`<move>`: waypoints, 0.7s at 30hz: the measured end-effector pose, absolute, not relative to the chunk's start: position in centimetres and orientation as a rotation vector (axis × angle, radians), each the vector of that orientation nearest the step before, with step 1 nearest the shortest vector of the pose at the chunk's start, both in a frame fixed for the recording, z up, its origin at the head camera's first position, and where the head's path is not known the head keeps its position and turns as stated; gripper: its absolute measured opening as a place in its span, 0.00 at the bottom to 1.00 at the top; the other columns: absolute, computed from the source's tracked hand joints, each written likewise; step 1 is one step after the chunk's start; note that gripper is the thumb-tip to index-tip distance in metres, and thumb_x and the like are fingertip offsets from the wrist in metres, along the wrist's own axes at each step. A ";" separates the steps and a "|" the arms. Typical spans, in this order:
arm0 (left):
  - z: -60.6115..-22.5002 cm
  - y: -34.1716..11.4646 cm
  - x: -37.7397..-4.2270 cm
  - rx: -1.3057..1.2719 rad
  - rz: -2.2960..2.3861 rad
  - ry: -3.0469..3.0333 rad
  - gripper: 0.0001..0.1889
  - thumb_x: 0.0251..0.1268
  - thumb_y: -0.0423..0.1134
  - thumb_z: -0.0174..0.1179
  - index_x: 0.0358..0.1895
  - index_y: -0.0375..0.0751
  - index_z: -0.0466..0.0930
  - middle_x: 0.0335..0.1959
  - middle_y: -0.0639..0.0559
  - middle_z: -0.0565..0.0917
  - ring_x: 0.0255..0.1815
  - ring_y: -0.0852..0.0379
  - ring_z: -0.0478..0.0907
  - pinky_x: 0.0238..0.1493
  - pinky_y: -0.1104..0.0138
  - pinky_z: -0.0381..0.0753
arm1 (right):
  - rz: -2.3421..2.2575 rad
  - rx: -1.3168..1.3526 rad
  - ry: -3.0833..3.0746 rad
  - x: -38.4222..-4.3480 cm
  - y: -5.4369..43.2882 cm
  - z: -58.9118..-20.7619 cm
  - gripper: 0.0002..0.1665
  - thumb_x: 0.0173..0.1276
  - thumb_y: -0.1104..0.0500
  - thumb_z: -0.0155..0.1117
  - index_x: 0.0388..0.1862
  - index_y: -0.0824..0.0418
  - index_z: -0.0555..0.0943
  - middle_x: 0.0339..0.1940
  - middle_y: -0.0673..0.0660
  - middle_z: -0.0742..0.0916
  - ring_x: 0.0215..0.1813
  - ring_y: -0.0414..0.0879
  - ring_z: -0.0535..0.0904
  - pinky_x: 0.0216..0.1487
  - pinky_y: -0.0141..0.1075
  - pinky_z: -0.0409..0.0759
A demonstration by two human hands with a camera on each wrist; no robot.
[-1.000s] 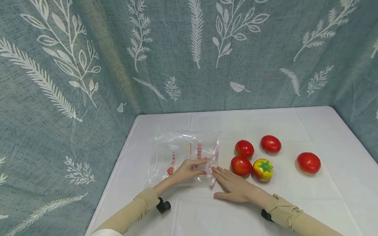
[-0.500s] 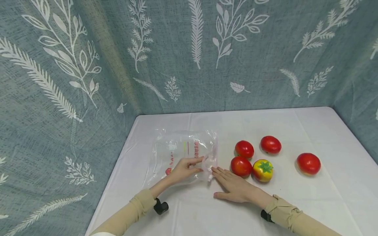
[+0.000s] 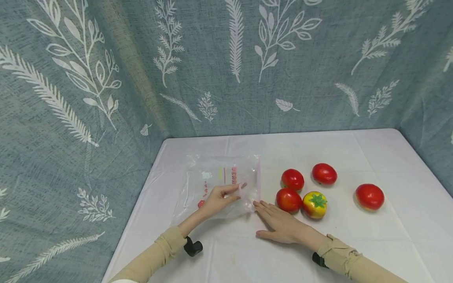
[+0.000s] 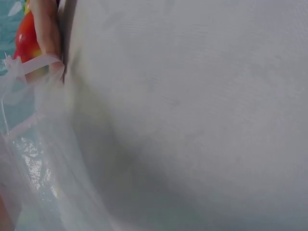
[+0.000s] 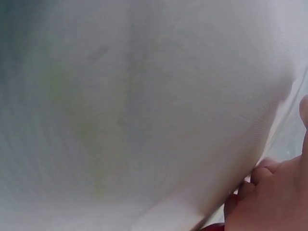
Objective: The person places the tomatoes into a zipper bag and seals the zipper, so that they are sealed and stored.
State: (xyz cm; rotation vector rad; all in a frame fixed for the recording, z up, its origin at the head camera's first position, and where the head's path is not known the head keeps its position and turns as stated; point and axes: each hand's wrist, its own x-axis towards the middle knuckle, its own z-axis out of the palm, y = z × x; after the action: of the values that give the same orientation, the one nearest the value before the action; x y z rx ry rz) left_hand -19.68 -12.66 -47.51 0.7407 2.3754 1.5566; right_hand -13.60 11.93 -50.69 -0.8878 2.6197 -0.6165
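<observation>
I see the left hand (image 3: 217, 201) pinching the clear plastic bag (image 3: 216, 173) near its pink-edged mouth on the white table (image 3: 230, 255); right hand (image 3: 277, 224) flat, fingers straight, by its corner. Judged early: all five tomatoes (image 3: 288, 199) lie outside.

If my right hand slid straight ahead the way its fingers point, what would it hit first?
Your right hand would probably meet the clear plastic bag first, near its pink edge; whether they already touch is hard to tell.
</observation>
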 end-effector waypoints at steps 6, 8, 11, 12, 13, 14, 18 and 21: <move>-47.5 -12.7 -19.8 0.719 1.555 2.367 0.21 0.60 0.31 0.62 0.57 0.27 0.75 0.57 0.35 0.78 0.59 0.48 0.75 0.40 0.82 0.74 | -0.608 -0.895 2.620 -13.6 11.8 -50.8 0.49 0.65 0.32 0.51 0.77 0.55 0.52 0.78 0.50 0.57 0.79 0.49 0.50 0.76 0.49 0.55; -47.5 -12.6 -19.8 0.715 1.557 2.368 0.21 0.60 0.30 0.62 0.57 0.27 0.75 0.57 0.35 0.78 0.59 0.47 0.75 0.42 0.83 0.75 | -0.606 -0.895 2.618 -13.6 11.8 -50.8 0.49 0.65 0.32 0.51 0.77 0.55 0.51 0.78 0.50 0.57 0.79 0.49 0.50 0.77 0.49 0.55; -47.6 -12.6 -19.9 0.704 1.555 2.365 0.21 0.61 0.31 0.61 0.57 0.26 0.75 0.58 0.34 0.77 0.61 0.44 0.73 0.50 0.76 0.80 | -0.613 -0.893 2.617 -13.6 11.8 -50.9 0.49 0.66 0.32 0.51 0.77 0.54 0.51 0.78 0.49 0.56 0.79 0.49 0.50 0.77 0.49 0.54; -47.7 -12.6 -19.9 0.704 1.553 2.369 0.21 0.61 0.31 0.61 0.57 0.26 0.75 0.58 0.34 0.77 0.62 0.43 0.73 0.51 0.75 0.80 | -0.622 -0.893 2.616 -13.6 11.8 -50.9 0.48 0.66 0.32 0.51 0.77 0.54 0.51 0.78 0.50 0.57 0.79 0.49 0.50 0.77 0.50 0.54; -47.7 -12.6 -19.9 0.703 1.549 2.371 0.21 0.61 0.31 0.61 0.57 0.26 0.74 0.58 0.34 0.77 0.62 0.43 0.73 0.52 0.75 0.79 | -0.631 -0.898 2.619 -13.6 11.8 -51.0 0.48 0.66 0.33 0.51 0.77 0.55 0.52 0.78 0.50 0.57 0.79 0.50 0.50 0.77 0.50 0.54; -47.7 -12.6 -19.9 0.701 1.546 2.371 0.21 0.61 0.32 0.61 0.58 0.27 0.75 0.58 0.35 0.77 0.61 0.43 0.74 0.52 0.74 0.79 | -0.642 -0.903 2.621 -13.6 11.8 -51.0 0.48 0.67 0.33 0.51 0.76 0.56 0.52 0.78 0.51 0.57 0.78 0.50 0.50 0.77 0.50 0.54; -47.8 -12.4 -20.0 0.685 1.538 2.382 0.21 0.61 0.33 0.62 0.58 0.30 0.76 0.58 0.37 0.78 0.59 0.47 0.76 0.48 0.81 0.76 | -0.712 -0.918 2.626 -13.4 11.8 -50.9 0.46 0.67 0.36 0.52 0.76 0.59 0.54 0.78 0.54 0.58 0.78 0.53 0.52 0.76 0.52 0.54; -47.9 -12.4 -20.0 0.683 1.527 2.391 0.21 0.61 0.33 0.62 0.58 0.31 0.76 0.58 0.38 0.78 0.59 0.47 0.76 0.49 0.80 0.76 | -0.765 -0.912 2.620 -13.3 11.7 -51.0 0.47 0.67 0.36 0.53 0.76 0.59 0.54 0.78 0.55 0.58 0.78 0.53 0.52 0.76 0.52 0.55</move>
State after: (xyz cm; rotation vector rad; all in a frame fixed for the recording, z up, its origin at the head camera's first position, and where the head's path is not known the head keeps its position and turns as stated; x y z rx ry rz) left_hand -20.03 -12.37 -47.88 0.6830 2.3912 1.5266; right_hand -13.34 11.74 -50.97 -0.9123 2.6204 -0.7649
